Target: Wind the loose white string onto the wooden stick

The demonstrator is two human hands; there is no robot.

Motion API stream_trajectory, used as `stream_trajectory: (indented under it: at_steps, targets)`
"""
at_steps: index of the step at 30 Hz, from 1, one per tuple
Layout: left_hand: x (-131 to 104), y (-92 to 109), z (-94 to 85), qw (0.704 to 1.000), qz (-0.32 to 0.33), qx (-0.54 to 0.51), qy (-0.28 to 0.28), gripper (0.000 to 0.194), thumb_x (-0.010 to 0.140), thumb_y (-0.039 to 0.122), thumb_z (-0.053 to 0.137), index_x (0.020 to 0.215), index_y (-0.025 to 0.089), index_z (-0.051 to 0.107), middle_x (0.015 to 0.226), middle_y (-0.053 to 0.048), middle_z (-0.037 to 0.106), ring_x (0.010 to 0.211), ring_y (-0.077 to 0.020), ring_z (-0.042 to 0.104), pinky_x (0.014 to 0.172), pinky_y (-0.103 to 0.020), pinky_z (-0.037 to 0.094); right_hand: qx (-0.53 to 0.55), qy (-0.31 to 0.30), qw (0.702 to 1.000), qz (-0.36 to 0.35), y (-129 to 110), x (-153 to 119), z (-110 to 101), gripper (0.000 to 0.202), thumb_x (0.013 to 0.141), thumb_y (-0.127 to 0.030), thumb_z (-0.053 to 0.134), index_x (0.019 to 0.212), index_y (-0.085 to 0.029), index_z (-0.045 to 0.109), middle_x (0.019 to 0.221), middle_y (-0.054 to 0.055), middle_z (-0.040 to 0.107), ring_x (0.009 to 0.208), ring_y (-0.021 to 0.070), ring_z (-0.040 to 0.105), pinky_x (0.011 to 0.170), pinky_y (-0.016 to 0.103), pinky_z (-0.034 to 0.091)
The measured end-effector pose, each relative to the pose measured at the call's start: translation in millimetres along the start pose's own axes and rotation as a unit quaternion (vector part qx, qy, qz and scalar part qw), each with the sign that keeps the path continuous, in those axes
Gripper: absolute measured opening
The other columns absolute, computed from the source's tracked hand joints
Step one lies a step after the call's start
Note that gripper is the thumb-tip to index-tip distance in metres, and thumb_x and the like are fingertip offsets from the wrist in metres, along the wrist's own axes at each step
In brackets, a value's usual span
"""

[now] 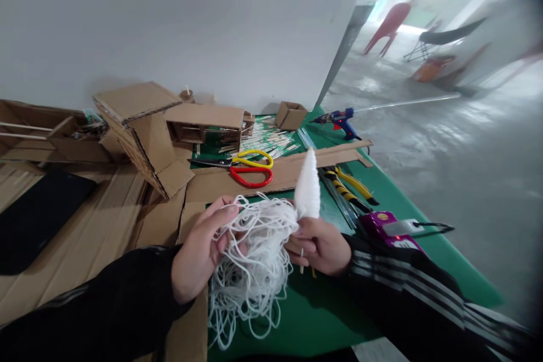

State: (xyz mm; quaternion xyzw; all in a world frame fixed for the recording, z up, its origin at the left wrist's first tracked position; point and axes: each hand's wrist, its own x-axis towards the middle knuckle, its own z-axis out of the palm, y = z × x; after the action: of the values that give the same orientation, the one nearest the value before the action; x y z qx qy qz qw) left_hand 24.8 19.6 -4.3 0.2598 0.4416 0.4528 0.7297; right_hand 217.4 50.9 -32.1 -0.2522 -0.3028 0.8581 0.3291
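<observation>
A loose tangle of white cord [257, 249] hangs in front of me, its lower loops over the green tabletop. My left hand [199, 251] has its fingers closed in the left side of the tangle. In my right hand [322, 246] is a pointed, cone-shaped bundle of wound white cord [308, 186], held upright by its lower end. A thin stick [302, 257] shows below the fingers. Strands of the tangle reach the right fingers. Beyond the tangle lie scissors [252, 167] with one yellow and one red handle, touched by neither hand.
Cardboard boxes [144, 124] and thin sticks [267, 138] line the wall. A blue glue gun [339, 120], yellow-black pliers [345, 186] and a purple power block [388, 229] lie along the green table's [458, 277] right edge. At left is a black flat object [42, 218].
</observation>
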Motion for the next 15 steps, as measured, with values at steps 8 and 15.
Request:
stream_trajectory:
  at_steps: [8, 15]
  targets:
    - [12, 7, -11.4, 0.880, 0.230, 0.413, 0.044, 0.013, 0.076, 0.028, 0.067, 0.078, 0.020, 0.057, 0.077, 0.000, 0.055, 0.076, -0.0177, 0.052, 0.069, -0.026, 0.040, 0.034, -0.009, 0.999, 0.004, -3, -2, -2, 0.011, 0.059, -0.020, 0.057, 0.070, -0.018, 0.054, 0.032, -0.013, 0.027, 0.030, 0.0045, 0.013, 0.032, 0.018, 0.023]
    - [-5, 6, -1.6, 0.812, 0.390, 0.433, -0.045, 0.015, 0.076, 0.016, 0.057, 0.081, 0.022, 0.070, 0.085, -0.008, 0.068, 0.088, -0.0259, 0.058, 0.088, -0.036, 0.040, 0.017, -0.022, 0.999, 0.029, 1, -2, 0, 0.013, 0.062, -0.023, 0.062, 0.070, -0.017, 0.055, 0.033, -0.013, 0.027, 0.029, 0.0035, 0.013, 0.031, 0.017, 0.023]
